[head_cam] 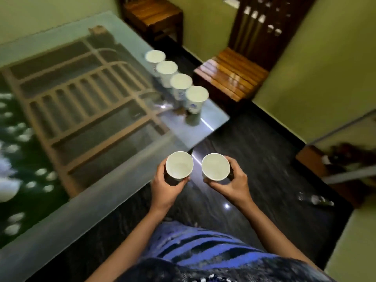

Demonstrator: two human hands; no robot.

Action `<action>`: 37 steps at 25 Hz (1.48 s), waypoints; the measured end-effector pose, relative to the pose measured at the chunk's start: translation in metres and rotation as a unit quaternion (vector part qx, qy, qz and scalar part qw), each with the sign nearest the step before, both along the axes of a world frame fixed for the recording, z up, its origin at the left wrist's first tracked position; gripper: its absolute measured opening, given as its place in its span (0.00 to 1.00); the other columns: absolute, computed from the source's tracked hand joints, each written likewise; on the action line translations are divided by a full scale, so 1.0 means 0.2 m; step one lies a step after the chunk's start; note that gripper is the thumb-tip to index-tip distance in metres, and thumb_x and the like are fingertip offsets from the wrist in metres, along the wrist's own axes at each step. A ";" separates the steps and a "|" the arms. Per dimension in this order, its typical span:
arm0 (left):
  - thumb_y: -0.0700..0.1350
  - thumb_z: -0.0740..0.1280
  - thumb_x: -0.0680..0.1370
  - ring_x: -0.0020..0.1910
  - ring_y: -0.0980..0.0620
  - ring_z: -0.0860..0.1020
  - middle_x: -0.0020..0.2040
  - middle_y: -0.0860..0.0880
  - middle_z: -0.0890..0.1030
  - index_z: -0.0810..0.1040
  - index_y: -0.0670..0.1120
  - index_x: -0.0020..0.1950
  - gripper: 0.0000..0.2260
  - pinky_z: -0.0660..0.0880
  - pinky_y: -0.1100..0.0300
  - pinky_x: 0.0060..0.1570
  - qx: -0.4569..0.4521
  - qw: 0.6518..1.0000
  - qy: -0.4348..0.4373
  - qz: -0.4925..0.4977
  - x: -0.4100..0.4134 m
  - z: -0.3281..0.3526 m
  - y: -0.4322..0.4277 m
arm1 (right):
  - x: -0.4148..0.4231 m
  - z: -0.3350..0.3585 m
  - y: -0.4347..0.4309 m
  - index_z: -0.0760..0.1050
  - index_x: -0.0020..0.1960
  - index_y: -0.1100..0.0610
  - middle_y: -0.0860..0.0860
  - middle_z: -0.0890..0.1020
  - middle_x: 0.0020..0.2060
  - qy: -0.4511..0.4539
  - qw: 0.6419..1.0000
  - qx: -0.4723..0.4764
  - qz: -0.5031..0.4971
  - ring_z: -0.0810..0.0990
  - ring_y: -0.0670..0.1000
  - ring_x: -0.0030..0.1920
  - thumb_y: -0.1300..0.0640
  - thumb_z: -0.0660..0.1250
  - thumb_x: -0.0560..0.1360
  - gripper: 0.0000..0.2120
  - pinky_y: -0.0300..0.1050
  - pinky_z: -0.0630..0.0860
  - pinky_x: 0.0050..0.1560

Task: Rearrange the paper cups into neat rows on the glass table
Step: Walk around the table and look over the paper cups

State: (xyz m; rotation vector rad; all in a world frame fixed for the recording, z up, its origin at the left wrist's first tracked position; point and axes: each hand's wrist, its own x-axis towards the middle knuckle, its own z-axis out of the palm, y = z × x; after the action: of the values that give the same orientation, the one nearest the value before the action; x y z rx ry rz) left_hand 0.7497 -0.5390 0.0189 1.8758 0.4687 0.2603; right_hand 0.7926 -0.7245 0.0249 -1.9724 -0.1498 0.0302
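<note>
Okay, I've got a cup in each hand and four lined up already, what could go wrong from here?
The row of four cups stands along the edge of the glass table; a nudge while adding the next could tip one to the floor. The left hand and right hand each hold a cup by the table's corner; a slip could send it to the floor.

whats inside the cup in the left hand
Nothing shows inside the cup held by the left hand: its white inner wall and bottom are bare. The cup's outer side and base are mostly hidden by its own rim and the hand.
</note>
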 end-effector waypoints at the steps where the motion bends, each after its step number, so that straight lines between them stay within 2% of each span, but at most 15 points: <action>1: 0.40 0.79 0.61 0.54 0.52 0.76 0.56 0.45 0.79 0.74 0.41 0.60 0.30 0.69 0.67 0.53 0.000 1.000 -0.001 -0.028 0.07 0.00 -0.09 | 0.01 -0.01 -0.11 0.70 0.55 0.46 0.45 0.79 0.50 0.003 1.000 0.002 -0.029 0.79 0.45 0.51 0.59 0.81 0.58 0.31 0.40 0.76 0.51; 3: 0.40 0.80 0.60 0.53 0.53 0.77 0.55 0.46 0.80 0.74 0.41 0.60 0.30 0.69 0.68 0.53 -0.003 0.997 -0.002 -0.074 0.22 0.00 -0.24 | 0.05 -0.02 -0.28 0.71 0.56 0.48 0.41 0.78 0.50 0.011 0.997 0.003 -0.076 0.77 0.38 0.51 0.59 0.80 0.58 0.30 0.34 0.74 0.51; 5: 0.40 0.80 0.60 0.51 0.62 0.76 0.53 0.48 0.79 0.74 0.42 0.59 0.29 0.69 0.73 0.51 -0.013 0.993 -0.005 -0.114 0.37 -0.01 -0.37 | 0.12 -0.04 -0.42 0.72 0.56 0.52 0.40 0.77 0.50 0.018 0.993 0.008 -0.117 0.75 0.33 0.51 0.59 0.81 0.58 0.30 0.27 0.70 0.51; 7: 0.39 0.79 0.60 0.49 0.72 0.73 0.51 0.51 0.77 0.74 0.44 0.58 0.29 0.66 0.80 0.47 -0.010 0.989 -0.016 -0.148 0.54 -0.04 -0.51 | 0.23 -0.06 -0.54 0.72 0.57 0.53 0.41 0.78 0.50 0.018 0.988 0.010 -0.153 0.74 0.31 0.50 0.59 0.81 0.58 0.31 0.25 0.69 0.50; 8: 0.39 0.79 0.60 0.49 0.73 0.72 0.51 0.52 0.77 0.73 0.45 0.58 0.29 0.66 0.81 0.47 -0.010 0.987 -0.017 -0.162 0.64 -0.06 -0.57 | 0.31 -0.08 -0.60 0.72 0.56 0.53 0.42 0.78 0.50 0.018 0.986 0.010 -0.163 0.74 0.31 0.50 0.59 0.81 0.58 0.31 0.25 0.69 0.50; 9: 0.39 0.79 0.60 0.50 0.71 0.73 0.51 0.52 0.77 0.73 0.47 0.58 0.29 0.68 0.79 0.49 -0.015 0.985 -0.017 -0.172 0.74 -0.07 -0.63 | 0.39 -0.08 -0.66 0.72 0.56 0.52 0.41 0.77 0.50 0.016 0.985 0.010 -0.170 0.74 0.31 0.50 0.59 0.81 0.58 0.31 0.25 0.69 0.49; 12: 0.40 0.79 0.62 0.55 0.56 0.76 0.55 0.52 0.77 0.71 0.51 0.60 0.30 0.73 0.64 0.56 -0.041 0.981 -0.019 -0.188 1.04 -0.10 -0.78 | 0.67 -0.09 -0.79 0.72 0.56 0.50 0.41 0.78 0.51 0.010 0.986 0.006 -0.168 0.75 0.33 0.51 0.56 0.81 0.58 0.31 0.25 0.69 0.49; 14: 0.40 0.79 0.62 0.57 0.52 0.76 0.57 0.51 0.77 0.70 0.54 0.60 0.31 0.74 0.58 0.57 -0.055 0.980 -0.016 -0.190 1.28 -0.11 -0.86 | 0.91 -0.08 -0.88 0.72 0.57 0.50 0.40 0.78 0.51 0.017 0.986 0.003 -0.167 0.76 0.35 0.51 0.54 0.81 0.58 0.31 0.25 0.69 0.49; 18: 0.43 0.79 0.62 0.56 0.54 0.76 0.55 0.54 0.77 0.71 0.52 0.61 0.30 0.73 0.63 0.54 -0.030 0.986 -0.036 -0.161 1.73 -0.07 -0.93 | 1.43 -0.02 -0.97 0.71 0.57 0.48 0.40 0.77 0.51 0.010 0.992 -0.017 -0.123 0.76 0.37 0.51 0.53 0.80 0.58 0.31 0.24 0.68 0.50; 22: 0.44 0.79 0.62 0.57 0.55 0.75 0.57 0.54 0.76 0.71 0.51 0.61 0.30 0.73 0.65 0.55 -0.030 0.996 -0.044 -0.070 1.99 -0.05 -0.84 | 1.85 -0.02 -0.90 0.71 0.56 0.49 0.38 0.76 0.51 0.014 0.998 -0.018 -0.050 0.74 0.32 0.51 0.53 0.80 0.58 0.30 0.23 0.67 0.49; 26: 0.42 0.79 0.62 0.56 0.52 0.76 0.57 0.49 0.78 0.72 0.45 0.62 0.30 0.73 0.69 0.53 -0.027 0.995 -0.018 0.093 2.13 -0.11 -0.70 | 2.26 -0.09 -0.71 0.71 0.57 0.51 0.44 0.78 0.50 0.062 0.992 -0.016 0.109 0.74 0.33 0.50 0.57 0.81 0.58 0.31 0.23 0.68 0.47; 28: 0.42 0.79 0.62 0.56 0.51 0.77 0.57 0.47 0.79 0.73 0.44 0.62 0.30 0.74 0.66 0.54 -0.017 0.986 -0.003 0.165 2.19 -0.12 -0.65 | 2.47 -0.11 -0.60 0.71 0.57 0.52 0.42 0.78 0.49 0.066 0.978 -0.029 0.195 0.75 0.32 0.49 0.58 0.81 0.58 0.31 0.23 0.69 0.47; 32: 0.44 0.79 0.62 0.55 0.51 0.78 0.57 0.47 0.79 0.73 0.43 0.62 0.31 0.74 0.61 0.54 0.012 0.954 0.009 0.301 2.37 -0.10 -0.59 | 2.91 -0.09 -0.35 0.70 0.57 0.48 0.37 0.76 0.50 0.073 0.938 -0.018 0.339 0.75 0.32 0.51 0.60 0.80 0.58 0.32 0.26 0.71 0.49; 35: 0.46 0.79 0.62 0.55 0.53 0.77 0.56 0.49 0.79 0.73 0.44 0.61 0.31 0.75 0.58 0.54 0.020 0.912 -0.007 0.409 2.51 -0.02 -0.57 | 3.19 -0.02 -0.14 0.70 0.58 0.50 0.35 0.76 0.50 0.045 0.901 -0.020 0.430 0.75 0.34 0.53 0.58 0.80 0.59 0.32 0.30 0.74 0.50; 37: 0.45 0.79 0.62 0.54 0.54 0.77 0.55 0.51 0.79 0.73 0.45 0.60 0.29 0.75 0.56 0.54 0.010 0.894 -0.017 0.449 2.58 -0.01 -0.55 | 3.32 -0.01 -0.01 0.70 0.58 0.48 0.36 0.77 0.51 0.039 0.875 -0.018 0.483 0.76 0.35 0.53 0.56 0.80 0.59 0.31 0.30 0.74 0.49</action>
State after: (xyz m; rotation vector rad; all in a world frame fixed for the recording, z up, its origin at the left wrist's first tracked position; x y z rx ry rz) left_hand 1.2651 -0.6481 0.0172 1.5487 1.2971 0.9061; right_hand 1.4557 -0.7262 0.0234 -1.7412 -1.0720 0.7622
